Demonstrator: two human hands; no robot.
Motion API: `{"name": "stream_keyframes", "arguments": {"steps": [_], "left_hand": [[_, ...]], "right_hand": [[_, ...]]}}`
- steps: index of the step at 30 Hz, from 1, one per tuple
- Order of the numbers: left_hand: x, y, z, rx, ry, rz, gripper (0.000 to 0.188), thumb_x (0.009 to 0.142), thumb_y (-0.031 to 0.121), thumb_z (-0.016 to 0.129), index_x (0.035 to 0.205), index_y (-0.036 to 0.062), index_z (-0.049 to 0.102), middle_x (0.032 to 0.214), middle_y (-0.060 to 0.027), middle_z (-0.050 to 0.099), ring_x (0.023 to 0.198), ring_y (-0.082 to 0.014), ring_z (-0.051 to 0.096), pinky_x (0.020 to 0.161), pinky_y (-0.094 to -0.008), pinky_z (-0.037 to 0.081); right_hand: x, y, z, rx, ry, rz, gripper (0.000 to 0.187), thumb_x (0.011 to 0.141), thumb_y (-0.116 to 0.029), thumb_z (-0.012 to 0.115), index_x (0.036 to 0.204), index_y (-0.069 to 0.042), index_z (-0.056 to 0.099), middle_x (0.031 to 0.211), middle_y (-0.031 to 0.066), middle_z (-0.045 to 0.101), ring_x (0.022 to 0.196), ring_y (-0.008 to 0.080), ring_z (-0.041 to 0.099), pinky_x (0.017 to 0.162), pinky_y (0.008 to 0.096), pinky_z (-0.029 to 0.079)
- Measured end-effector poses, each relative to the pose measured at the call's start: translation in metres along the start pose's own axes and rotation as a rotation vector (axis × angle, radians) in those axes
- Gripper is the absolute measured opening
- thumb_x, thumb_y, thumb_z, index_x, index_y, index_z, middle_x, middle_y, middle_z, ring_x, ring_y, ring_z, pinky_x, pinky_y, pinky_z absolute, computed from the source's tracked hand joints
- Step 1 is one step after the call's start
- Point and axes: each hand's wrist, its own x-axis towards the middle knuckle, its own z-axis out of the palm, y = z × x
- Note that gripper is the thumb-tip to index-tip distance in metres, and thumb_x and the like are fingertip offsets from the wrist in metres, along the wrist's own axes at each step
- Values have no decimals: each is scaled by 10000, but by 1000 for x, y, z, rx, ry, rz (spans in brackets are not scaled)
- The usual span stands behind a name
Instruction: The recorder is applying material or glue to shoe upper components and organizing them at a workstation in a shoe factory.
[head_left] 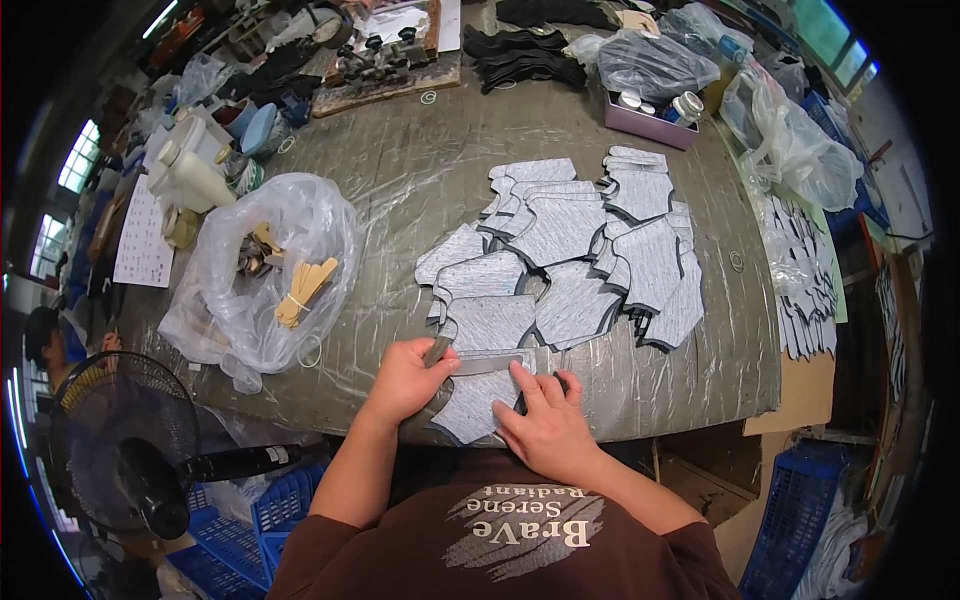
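At the table's front edge, a light-grey streaked fabric piece [475, 405] with a dark edge lies flat before me. A narrow grey strip [488, 364] runs across its top. My left hand [412, 375] is closed, pinching the strip's left end between thumb and fingers; a short end sticks up there. My right hand [545, 415] rests with fingers apart on the fabric piece, the index fingertip on the strip's right part. Just beyond, several overlapping stacks of similar cut pieces [565, 228] spread over the table.
Left on the table [400, 140], a clear plastic bag [335, 225] holds a bundle of tan strips [305, 290]. White bottles [195, 178] stand behind it. A black fan [130, 440] is at lower left. A purple box [650, 125] with jars sits at the back right, near plastic bags [790, 135].
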Motion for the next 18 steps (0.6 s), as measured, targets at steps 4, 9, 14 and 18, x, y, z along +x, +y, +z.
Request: {"name": "stream_keyframes", "arguments": {"steps": [4, 9, 14, 18], "left_hand": [[-1, 3, 2, 50, 24, 4, 102, 755, 77, 649, 789, -17, 627, 658, -42, 611, 608, -69, 518, 547, -248, 420], [-2, 0, 6, 146, 93, 86, 115, 752, 99, 648, 787, -9, 628, 681, -115, 608, 608, -176, 565, 562, -298, 434], [-4, 4, 10, 297, 146, 197, 106, 744, 107, 641, 768, 5, 623, 693, -163, 583, 634, -302, 576, 576, -353, 440], [-8, 5, 15, 544, 227, 360, 102, 745, 93, 632, 803, 13, 604, 730, -157, 559, 653, -317, 561, 592, -364, 438]], "right_hand": [[0, 0, 0, -22, -12, 16, 258, 707, -269, 657, 940, -169, 608, 1234, 184, 448, 990, 285, 457, 904, 489, 254], [2, 0, -2, -30, -18, 11, 248, 707, -269, 655, 933, -178, 607, 1225, 178, 455, 984, 286, 459, 900, 487, 253], [1, 1, -2, -32, -13, 11, 241, 705, -269, 655, 926, -186, 607, 1228, 178, 454, 984, 286, 459, 897, 486, 254], [1, 3, -6, 44, 12, 34, 282, 700, -264, 674, 936, -138, 588, 1186, 174, 468, 1005, 290, 455, 909, 483, 270]]}}
